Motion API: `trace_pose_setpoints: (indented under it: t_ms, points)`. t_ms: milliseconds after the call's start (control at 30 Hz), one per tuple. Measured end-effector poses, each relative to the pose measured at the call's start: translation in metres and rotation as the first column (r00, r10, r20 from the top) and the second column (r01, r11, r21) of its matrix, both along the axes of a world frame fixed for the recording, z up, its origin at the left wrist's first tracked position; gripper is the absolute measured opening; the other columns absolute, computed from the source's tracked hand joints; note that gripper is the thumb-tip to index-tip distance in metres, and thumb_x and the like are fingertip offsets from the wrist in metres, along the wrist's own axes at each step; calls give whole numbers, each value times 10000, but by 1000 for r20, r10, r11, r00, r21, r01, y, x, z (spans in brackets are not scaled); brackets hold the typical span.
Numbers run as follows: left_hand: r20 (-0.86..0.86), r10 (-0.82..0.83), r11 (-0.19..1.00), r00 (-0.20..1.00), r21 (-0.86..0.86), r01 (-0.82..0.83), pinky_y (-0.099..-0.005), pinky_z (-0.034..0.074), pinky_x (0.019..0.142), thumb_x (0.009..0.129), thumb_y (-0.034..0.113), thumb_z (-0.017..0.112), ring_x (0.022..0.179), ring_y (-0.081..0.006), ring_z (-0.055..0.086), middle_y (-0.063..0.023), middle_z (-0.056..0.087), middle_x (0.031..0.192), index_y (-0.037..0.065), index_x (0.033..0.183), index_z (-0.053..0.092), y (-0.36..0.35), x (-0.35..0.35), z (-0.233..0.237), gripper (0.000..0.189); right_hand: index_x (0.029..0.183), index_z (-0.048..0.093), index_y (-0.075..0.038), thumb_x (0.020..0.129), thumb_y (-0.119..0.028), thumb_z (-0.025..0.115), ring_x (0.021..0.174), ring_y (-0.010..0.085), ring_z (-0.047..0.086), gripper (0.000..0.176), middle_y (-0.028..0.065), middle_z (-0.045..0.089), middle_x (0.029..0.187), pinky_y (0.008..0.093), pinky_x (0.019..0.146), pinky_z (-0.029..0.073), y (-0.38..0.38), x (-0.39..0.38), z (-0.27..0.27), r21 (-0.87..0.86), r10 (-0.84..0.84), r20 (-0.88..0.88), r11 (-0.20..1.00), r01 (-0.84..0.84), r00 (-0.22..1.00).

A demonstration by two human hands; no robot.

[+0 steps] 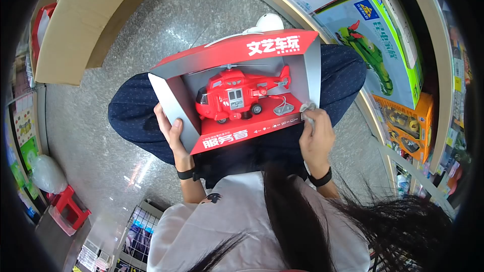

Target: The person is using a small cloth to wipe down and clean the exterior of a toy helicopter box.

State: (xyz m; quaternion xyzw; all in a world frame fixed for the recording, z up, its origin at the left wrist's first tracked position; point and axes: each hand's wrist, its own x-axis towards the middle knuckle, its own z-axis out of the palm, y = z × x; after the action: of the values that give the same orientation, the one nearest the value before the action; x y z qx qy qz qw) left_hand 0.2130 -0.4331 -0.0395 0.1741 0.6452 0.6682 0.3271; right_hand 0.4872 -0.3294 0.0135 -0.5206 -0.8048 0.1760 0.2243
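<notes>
A red and silver toy box (234,141) with an open front rests tilted on my lap. Inside it sits a red toy helicopter (234,95) with a grey door, small black wheels and a grey hook piece on a cord. My left hand (171,131) grips the box's left side, thumb on the silver panel and fingers behind. At the lower right corner, my right hand (317,133) is closed on a crumpled grey cloth (307,107), which it holds against the box edge. Part of the cloth is hidden by my fingers.
A large cardboard box (83,30) stands at upper left. Shelves on the right hold a green toy box (375,45) and an orange toy box (408,126). A red stool (69,206) is at lower left. Something white and rounded (269,22) lies beyond the box.
</notes>
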Motion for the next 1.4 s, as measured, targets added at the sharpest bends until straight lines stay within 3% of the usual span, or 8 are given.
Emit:
trace_pose_setpoints:
  t_ms: [233,400,567,833,1100,1200,1333,1400]
  points:
    - [-71,-15,999,997,29,17,-348,326,984,744,414,683,1093,-203,459,-99,481,1150,16,1292,414,-4,6,8,729,930,658,-41,795,-9,662,706,243,628,139,114,650,909,349,611,514,-47,-61,-13,137,171,-195,980,-146,966]
    - [-80,-22,1000,997,5,23,-370,296,1044,756,381,676,1187,-232,446,-132,476,1260,21,1339,393,-4,10,17,741,991,692,-110,794,-105,664,656,146,604,199,51,663,902,260,593,500,-66,-104,3,251,503,-164,853,-457,849]
    - [-78,-25,999,997,23,27,-380,286,1061,763,359,666,1218,-240,439,-143,469,1297,11,1355,390,-7,6,9,740,998,679,-93,802,-144,633,702,124,574,208,46,621,917,259,601,468,-59,-88,0,276,587,-46,785,-555,808]
    - [-29,-20,1000,999,13,20,-358,300,1042,787,323,633,1178,-223,462,-139,495,1247,6,1349,392,1,4,5,688,952,633,-36,768,0,683,704,294,651,194,122,656,876,366,605,531,-38,-56,-9,133,197,-102,974,-183,975]
    - [-5,-28,999,1000,30,28,-356,298,1048,811,300,600,1183,-227,460,-150,491,1265,5,1353,384,7,5,9,654,1009,681,-96,801,-142,652,713,137,590,215,25,615,964,261,597,475,-76,-121,9,192,600,3,785,-589,800]
    - [-69,28,1000,997,-5,-29,-314,398,939,823,345,586,1055,-181,512,-124,513,1169,24,1280,425,9,7,10,581,967,682,-103,780,-122,669,667,131,591,188,21,615,867,265,559,459,-67,-107,4,164,495,-37,860,-483,868]
    - [-22,29,999,999,-15,-29,-316,401,944,828,340,578,1068,-186,516,-121,515,1168,26,1278,426,7,3,7,569,928,645,-52,780,-14,662,693,280,648,153,104,633,839,356,583,512,-34,-62,11,41,236,-20,971,-235,971]
    - [20,-6,1000,1000,-5,6,-355,292,1054,815,316,592,1187,-222,461,-145,498,1262,15,1349,402,4,2,6,642,972,618,-34,776,41,653,732,334,646,213,147,624,876,383,619,514,-24,-36,-1,61,91,-45,994,-88,995]
